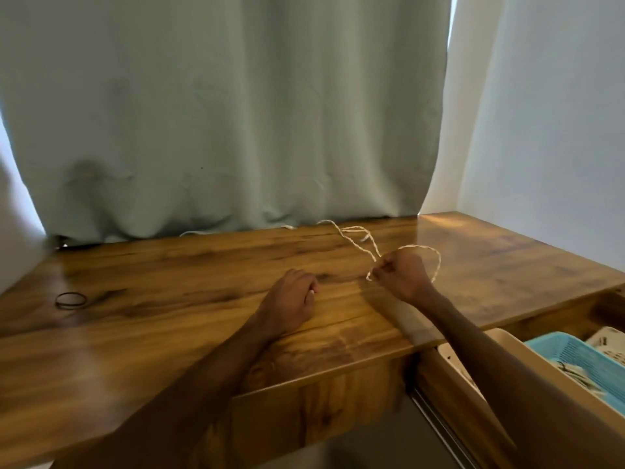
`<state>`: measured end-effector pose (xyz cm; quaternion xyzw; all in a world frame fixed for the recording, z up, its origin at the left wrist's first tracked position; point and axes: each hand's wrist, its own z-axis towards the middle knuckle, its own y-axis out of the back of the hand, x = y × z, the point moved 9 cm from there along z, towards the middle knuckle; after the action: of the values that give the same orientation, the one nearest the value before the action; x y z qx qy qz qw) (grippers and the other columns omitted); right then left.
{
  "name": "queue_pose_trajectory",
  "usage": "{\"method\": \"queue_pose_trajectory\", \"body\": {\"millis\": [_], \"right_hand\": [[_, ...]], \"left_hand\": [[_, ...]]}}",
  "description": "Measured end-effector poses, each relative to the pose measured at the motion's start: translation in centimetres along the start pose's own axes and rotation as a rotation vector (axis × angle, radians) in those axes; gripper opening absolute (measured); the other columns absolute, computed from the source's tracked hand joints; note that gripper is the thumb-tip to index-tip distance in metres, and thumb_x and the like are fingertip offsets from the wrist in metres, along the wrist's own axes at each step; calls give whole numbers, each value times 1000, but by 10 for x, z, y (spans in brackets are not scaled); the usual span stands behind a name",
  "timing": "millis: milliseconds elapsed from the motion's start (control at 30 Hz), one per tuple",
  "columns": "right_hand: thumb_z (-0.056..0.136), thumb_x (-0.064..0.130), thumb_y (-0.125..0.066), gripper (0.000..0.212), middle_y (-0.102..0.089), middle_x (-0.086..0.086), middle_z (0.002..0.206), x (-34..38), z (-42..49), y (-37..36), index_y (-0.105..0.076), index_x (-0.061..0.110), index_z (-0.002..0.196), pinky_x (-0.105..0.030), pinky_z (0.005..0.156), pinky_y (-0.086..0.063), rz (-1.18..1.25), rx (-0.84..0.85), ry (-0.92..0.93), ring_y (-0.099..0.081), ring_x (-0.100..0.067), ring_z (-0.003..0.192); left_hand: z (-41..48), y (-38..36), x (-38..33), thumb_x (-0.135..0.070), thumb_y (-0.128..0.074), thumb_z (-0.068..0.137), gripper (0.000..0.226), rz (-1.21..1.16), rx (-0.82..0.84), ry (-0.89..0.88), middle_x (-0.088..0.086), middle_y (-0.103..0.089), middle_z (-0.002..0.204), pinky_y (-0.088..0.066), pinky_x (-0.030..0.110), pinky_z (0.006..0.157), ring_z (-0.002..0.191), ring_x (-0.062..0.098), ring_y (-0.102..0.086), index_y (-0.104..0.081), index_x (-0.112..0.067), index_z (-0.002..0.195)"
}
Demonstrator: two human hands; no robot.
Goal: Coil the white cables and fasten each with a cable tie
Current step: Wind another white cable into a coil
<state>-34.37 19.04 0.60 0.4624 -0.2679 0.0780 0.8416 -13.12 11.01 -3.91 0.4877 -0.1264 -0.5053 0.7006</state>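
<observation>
The job looks like it is just starting. The right hand [400,274] is closed tight on a white cable [358,247]. One small loop of the cable curves around that hand. The rest of the cable is not coiled yet. It runs away across the tabletop [169,272], loose and a bit twisted, toward the curtain [220,113] at the back. Its far end seems to slip under the curtain's edge.

The left hand [292,302] rests on the tabletop near the right hand, curled into a loose fist. It may be pinching something small and pale, but it is too blurry to tell what.

No finished coil shows anywhere. No tie is on the cable. So most of the work is left: make more loops, then tie them. Some thin dark rings [71,300] lie on the left side of the tabletop, well apart from the hands. They may be the ties.

The tabletop is brown shiny wood. A pale green curtain hangs behind it, with white walls at the sides. At the lower right there is an open drawer [504,350] holding a blue basket [575,357].
</observation>
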Motion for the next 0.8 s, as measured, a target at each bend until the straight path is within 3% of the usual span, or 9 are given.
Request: {"method": "queue_pose_trajectory", "body": {"millis": [100,200,300,467,567,633,700,800], "right_hand": [[84,9,-73,9,-76,-2,82,5,35,7,-78,16,82,-26,69,-50,-11,-104,14,-70,-16,76],[80,12,-76,20,-72,-7,106,-4,72,-9,-76,17,99,-30,81,-49,-159,-17,-9,-66,-26,103],[81,7,-73,30,-67,-18,119,-12,98,-20,-71,5,111,-37,91,-49,-273,4,-35,-61,-36,115],[96,17,-65,36,-58,-22,136,-37,131,-50,-60,-1,126,-35,90,-46,-379,154,-191,-55,-39,128],[99,21,-64,33,-63,-18,129,-50,148,-73,-63,0,124,-29,80,-42,-350,222,-221,-61,-35,122],[96,25,-64,31,-67,-16,126,-54,155,-86,-68,6,120,-32,84,-49,-365,229,-209,-63,-33,117],[91,26,-67,30,-68,-18,119,-60,160,-95,-67,6,114,-36,84,-51,-293,168,-242,-64,-37,114],[85,35,-73,27,-74,-17,95,-52,156,-96,-72,9,92,-29,65,-44,-139,34,-241,-68,-35,90]], "left_hand": [[5,-1,5,-19,-51,91,15,-38,-32,-19,-3,-64,101,-43,31,91,101,14,-51,-64,-18,98],[14,-3,9,-16,-56,93,12,-61,-36,-41,-6,-63,102,-43,27,90,102,11,-51,-65,-20,99],[21,-7,11,-17,-56,92,13,-85,-30,-63,-10,-63,102,-42,24,92,103,7,-51,-66,-23,98],[32,-10,18,-20,-56,93,14,-118,-31,-73,-12,-63,102,-40,20,93,103,2,-50,-67,-26,98],[37,-10,26,-19,-57,92,13,-171,-60,-68,-13,-64,101,-40,19,96,101,0,-50,-68,-24,98],[40,-10,31,-18,-58,92,14,-204,-70,-45,-15,-65,102,-41,19,97,101,-1,-51,-68,-25,99],[41,-8,37,-20,-58,91,14,-237,-87,-13,-17,-65,103,-44,22,96,101,-2,-52,-68,-27,99],[41,-2,45,-21,-60,91,15,-266,-142,50,-20,-62,104,-44,22,92,100,-2,-52,-67,-29,102]]}}
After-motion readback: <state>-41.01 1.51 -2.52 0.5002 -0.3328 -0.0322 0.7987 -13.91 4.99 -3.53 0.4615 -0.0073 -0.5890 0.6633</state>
